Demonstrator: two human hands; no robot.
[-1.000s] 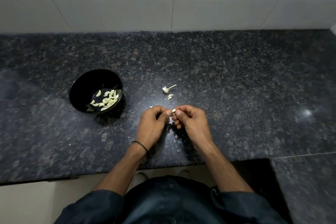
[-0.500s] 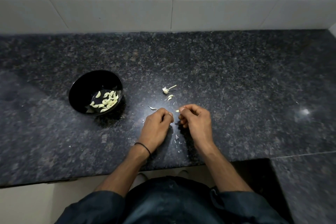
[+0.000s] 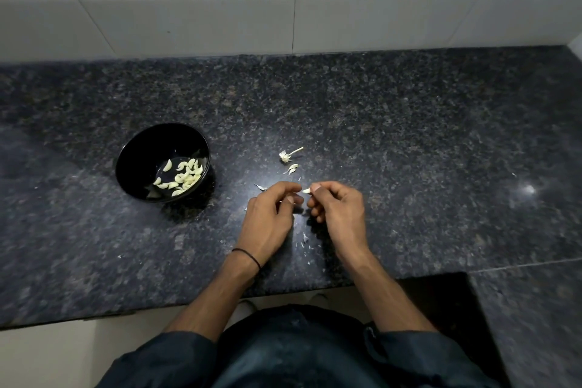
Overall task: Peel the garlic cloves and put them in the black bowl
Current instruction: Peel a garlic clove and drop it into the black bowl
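My right hand pinches a small pale garlic clove between thumb and forefinger, just above the dark granite counter. My left hand sits close beside it with its fingers curled; whether it holds a scrap of skin I cannot tell. The black bowl stands to the left of my hands and holds several peeled cloves.
A garlic stem with root end and bits of skin lie on the counter beyond my hands. More skin flakes are scattered between my wrists. A tiled wall rises behind the counter; its front edge runs below my forearms.
My hands were together on the clove, then drew a little apart. The clove stayed in my right hand. The bowl has not moved.
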